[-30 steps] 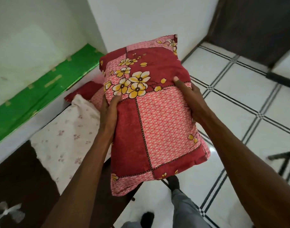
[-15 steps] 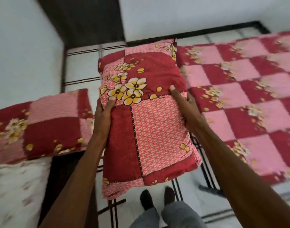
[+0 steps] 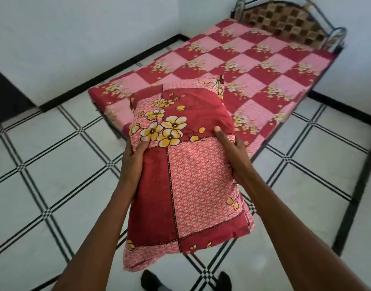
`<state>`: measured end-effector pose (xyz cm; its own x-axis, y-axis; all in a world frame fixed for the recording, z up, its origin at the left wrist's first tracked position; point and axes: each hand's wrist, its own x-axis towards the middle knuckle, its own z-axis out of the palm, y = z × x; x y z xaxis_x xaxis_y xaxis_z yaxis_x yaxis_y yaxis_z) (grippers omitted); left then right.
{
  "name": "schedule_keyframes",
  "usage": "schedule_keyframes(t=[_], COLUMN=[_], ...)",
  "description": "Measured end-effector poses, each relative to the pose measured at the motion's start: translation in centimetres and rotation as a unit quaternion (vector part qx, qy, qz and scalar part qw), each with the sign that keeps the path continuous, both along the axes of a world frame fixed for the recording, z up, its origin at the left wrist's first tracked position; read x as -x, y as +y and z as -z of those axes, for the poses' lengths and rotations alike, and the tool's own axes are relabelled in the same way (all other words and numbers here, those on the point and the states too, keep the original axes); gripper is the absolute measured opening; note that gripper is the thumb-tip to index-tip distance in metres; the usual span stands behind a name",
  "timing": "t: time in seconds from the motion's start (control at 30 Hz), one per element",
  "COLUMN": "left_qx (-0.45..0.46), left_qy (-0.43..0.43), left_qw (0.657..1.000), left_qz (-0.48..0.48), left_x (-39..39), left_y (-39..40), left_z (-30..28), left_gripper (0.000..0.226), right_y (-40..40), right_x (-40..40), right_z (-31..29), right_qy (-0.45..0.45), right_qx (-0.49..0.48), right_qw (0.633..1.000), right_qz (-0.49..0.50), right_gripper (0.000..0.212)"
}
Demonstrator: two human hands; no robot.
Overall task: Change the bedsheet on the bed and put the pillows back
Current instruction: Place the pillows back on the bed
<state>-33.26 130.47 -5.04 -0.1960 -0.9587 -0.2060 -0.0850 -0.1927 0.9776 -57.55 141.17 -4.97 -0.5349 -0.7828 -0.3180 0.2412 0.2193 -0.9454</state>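
Pillow: one red-and-pink floral pillow [image 3: 186, 171] was held upright in the air between both hands, above the floor, its top edge overlapping the foot of the bed.
Left hand [image 3: 132, 158]: gripped the pillow's left edge, thumb on the front.
Right hand [image 3: 233, 152]: clasped the right edge, thumb on top; its fingers were hidden, probably curled behind.
Bed [image 3: 319, 97]: one, beyond the hands, covered by a red-and-pink checked bedsheet [image 3: 254, 57].
Open room: bare tiled floor [image 3: 54, 175] left of the hands and under them.
Walls: white.
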Motion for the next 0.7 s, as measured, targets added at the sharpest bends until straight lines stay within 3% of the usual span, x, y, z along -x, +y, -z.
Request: schedule_keyframes(t=[0.2,0.3,0.4,0.57,0.7], left_qx=[0.002,-0.002,-0.014,-0.005,-0.009], left_qy=[-0.013,-0.022,-0.043,-0.086,-0.045], left_qw=[0.999,0.997,0.993,0.987,0.986], left_qz=[0.051,0.068,0.108,0.134,0.16], left_x=[15.6,23.3,30.2,43.1,54.4], left_y=[5.1,7.1,7.5,6.8,3.6], left_z=[-0.2,-0.2,0.4,0.9,1.6], left_gripper=[0.068,0.059,0.084,0.089,0.093], right_y=[8.1,11.2,13.5,14.1,12.0], right_x=[13.6,20.1,26.2,38.0,48.6], right_z=[-0.5,-0.8,-0.7,0.2,0.4], right_qy=[0.001,0.01,0.018,0.032,0.04], right_qx=[0.021,0.027,0.031,0.025,0.027], right_qw=[0.997,0.993,0.99,0.984,0.981], right_qz=[0.076,0.111,0.14,0.176,0.189], right_gripper=[0.067,0.06,0.054,0.055,0.052])
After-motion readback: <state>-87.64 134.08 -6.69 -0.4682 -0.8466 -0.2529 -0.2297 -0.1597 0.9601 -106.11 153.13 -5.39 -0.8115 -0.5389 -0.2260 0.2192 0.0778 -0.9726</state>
